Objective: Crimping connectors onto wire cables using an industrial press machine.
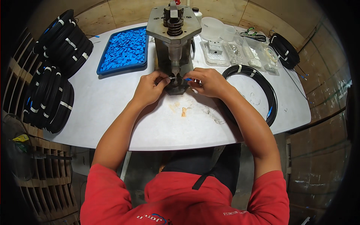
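Observation:
A grey metal bench press (pixel 174 50) with a spring at its top stands at the table's middle. At its base my left hand (pixel 150 89) is closed in a pinch on a small pale piece (pixel 171 78) whose kind I cannot make out. On the other side of the press's ram, my right hand (pixel 210 82) has its fingers closed around a small blue connector (pixel 188 79), partly hidden by them. Beside my right forearm lies a coil of black cable (pixel 270 92) with a blue end.
A dark blue tray (pixel 101 71) full of small blue pieces (pixel 125 48) sits left of the press. Stacked cable coils (pixel 50 99) line the left edge. Clear containers (pixel 234 52), pliers (pixel 253 35) and another coil (pixel 285 51) occupy the back right.

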`<action>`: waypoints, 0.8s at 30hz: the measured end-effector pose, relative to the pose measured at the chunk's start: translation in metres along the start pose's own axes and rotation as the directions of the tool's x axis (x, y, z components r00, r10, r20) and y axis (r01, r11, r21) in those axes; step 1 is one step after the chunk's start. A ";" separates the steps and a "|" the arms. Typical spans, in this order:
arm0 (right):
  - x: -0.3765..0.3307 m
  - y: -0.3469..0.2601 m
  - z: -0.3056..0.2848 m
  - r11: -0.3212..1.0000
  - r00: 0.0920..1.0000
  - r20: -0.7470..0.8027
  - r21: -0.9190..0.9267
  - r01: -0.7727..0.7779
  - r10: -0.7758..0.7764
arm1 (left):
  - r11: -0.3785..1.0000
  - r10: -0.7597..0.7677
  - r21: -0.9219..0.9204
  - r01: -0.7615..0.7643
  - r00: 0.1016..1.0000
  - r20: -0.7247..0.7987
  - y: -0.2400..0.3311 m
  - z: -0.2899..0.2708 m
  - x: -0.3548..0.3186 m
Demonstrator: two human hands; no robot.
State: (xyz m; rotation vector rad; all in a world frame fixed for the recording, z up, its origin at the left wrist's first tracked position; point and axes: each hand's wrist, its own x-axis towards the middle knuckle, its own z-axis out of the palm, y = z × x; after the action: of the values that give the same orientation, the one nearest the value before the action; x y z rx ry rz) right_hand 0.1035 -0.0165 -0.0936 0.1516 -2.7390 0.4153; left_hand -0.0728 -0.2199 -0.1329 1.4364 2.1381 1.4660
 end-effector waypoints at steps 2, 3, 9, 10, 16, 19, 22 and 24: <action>0.000 -0.001 0.000 1.000 1.000 0.005 0.000 -0.003 0.003 | 1.000 0.007 0.008 -0.007 1.000 -0.002 0.000 0.000 0.000; 0.000 -0.002 -0.001 1.000 1.000 0.012 -0.001 -0.014 0.014 | 1.000 0.016 0.016 -0.016 1.000 -0.003 0.001 0.000 0.000; 0.001 -0.002 0.000 0.999 0.999 0.011 0.032 -0.032 0.032 | 1.000 0.012 0.019 -0.012 1.000 -0.002 0.003 0.000 0.000; 0.001 -0.002 0.000 0.999 0.999 0.007 0.034 -0.032 0.032 | 1.000 0.010 0.020 -0.010 1.000 -0.003 0.003 0.000 0.000; 0.000 -0.003 0.000 0.998 0.999 0.004 0.044 -0.039 0.039 | 1.000 0.000 0.020 0.000 1.000 0.007 0.003 0.000 0.000; 0.000 -0.002 0.000 0.999 1.000 0.013 0.026 -0.019 0.019 | 0.999 0.020 0.029 -0.020 1.000 0.001 0.001 -0.001 -0.001; 0.001 0.000 -0.001 0.999 1.000 0.009 0.050 -0.010 0.010 | 1.000 0.001 0.022 -0.002 1.000 0.013 0.003 -0.001 0.000; 0.000 0.000 -0.001 0.998 1.000 0.013 0.052 -0.021 0.021 | 0.999 0.021 0.026 -0.021 1.000 0.006 0.004 0.000 0.000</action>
State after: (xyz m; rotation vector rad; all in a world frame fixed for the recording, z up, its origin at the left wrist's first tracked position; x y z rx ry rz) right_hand 0.1043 -0.0164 -0.0927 0.1395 -2.7451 0.4931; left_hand -0.0702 -0.2201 -0.1299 1.4738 2.1535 1.4449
